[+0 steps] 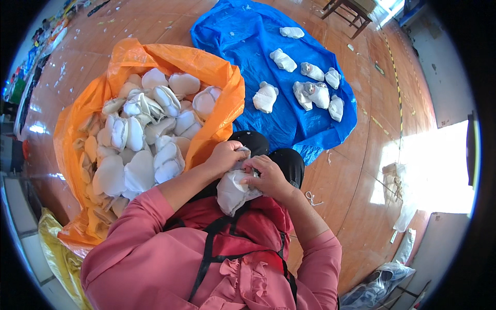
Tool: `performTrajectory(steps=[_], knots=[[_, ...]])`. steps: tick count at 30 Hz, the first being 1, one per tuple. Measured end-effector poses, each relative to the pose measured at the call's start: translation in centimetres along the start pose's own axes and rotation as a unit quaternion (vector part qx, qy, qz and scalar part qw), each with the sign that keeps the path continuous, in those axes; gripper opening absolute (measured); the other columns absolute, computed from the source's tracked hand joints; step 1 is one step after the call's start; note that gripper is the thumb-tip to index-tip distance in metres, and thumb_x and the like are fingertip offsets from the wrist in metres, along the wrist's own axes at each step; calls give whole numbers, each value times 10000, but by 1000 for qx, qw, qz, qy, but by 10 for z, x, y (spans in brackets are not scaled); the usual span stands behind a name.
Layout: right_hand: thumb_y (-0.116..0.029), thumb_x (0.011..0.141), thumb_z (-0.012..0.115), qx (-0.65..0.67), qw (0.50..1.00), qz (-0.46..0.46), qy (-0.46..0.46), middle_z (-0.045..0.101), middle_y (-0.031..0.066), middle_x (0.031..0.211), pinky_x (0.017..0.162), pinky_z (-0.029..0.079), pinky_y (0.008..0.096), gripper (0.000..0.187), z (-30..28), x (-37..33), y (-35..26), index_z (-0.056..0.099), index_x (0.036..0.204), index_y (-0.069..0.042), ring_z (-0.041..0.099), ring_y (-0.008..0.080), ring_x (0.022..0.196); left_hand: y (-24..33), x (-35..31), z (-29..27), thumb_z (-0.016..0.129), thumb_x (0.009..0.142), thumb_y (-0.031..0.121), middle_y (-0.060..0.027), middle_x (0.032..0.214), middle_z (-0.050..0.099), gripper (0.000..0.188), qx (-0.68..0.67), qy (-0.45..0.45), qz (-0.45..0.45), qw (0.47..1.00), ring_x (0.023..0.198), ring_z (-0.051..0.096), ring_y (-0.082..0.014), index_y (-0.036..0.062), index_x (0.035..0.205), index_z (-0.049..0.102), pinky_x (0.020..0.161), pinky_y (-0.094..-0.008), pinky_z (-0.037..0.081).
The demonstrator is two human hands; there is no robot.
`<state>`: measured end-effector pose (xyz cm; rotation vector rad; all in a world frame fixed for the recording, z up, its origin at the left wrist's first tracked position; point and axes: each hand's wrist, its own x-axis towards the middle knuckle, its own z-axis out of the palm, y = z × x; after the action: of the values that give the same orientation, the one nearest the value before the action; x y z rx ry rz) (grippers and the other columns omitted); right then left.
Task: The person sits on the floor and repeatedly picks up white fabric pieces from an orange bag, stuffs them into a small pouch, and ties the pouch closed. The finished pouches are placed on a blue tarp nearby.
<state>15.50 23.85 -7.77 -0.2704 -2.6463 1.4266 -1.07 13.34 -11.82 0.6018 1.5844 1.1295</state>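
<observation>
Over my lap I hold a white fabric piece (232,193) with a greyish fuzzy edge, shaped like a small pouch. My left hand (226,156) is closed on its upper end, the fingers pinched together. My right hand (268,176) grips the same piece from the right, fingers bent over the top and thumb against the white cloth. The two hands are close together. Just left of them stands a wide orange sack (230,98), its mouth spread, full of flat, rounded white fabric pieces (139,168).
Ahead lies a blue tarp (217,31) with several white fabric bundles (265,97) on it. A wooden stool (351,13) stands at the far right. Yellow sheeting (54,248) is at lower left, and a clear plastic bag (385,279) at lower right. White string (312,199) lies on the floor.
</observation>
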Motion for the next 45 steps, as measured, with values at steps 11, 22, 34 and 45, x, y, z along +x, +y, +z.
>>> performTrajectory(steps=[11,22,34,45], knots=[[-297,814,752,-127,991,29,-19,575,98,1083,962,444,410,360,7,-5,-22,610,1083,-106,529,325,1088,-15,10,4,661,946,181,-45,810,630,148,-212,11,-65,975,701,610,-143,36,943,634,641,-310,499],[-319,878,685,-94,994,12,48,602,91,983,924,456,420,231,14,-15,-20,661,964,-106,566,317,1027,-20,15,14,668,942,167,-43,822,634,140,-270,89,-60,957,711,597,-135,32,913,643,662,-300,481],[-445,905,620,-295,951,95,-5,659,129,901,722,508,468,355,23,-2,-45,671,885,-94,644,314,876,-6,5,19,669,930,201,-33,731,607,222,-100,125,-1,987,660,545,-106,18,807,641,603,-305,445],[-314,932,547,-305,947,82,-62,706,142,782,666,507,486,306,19,-13,-38,687,789,-83,684,343,736,-26,21,25,699,902,145,-11,725,608,167,-229,129,-14,965,626,527,-104,44,779,649,600,-278,423]])
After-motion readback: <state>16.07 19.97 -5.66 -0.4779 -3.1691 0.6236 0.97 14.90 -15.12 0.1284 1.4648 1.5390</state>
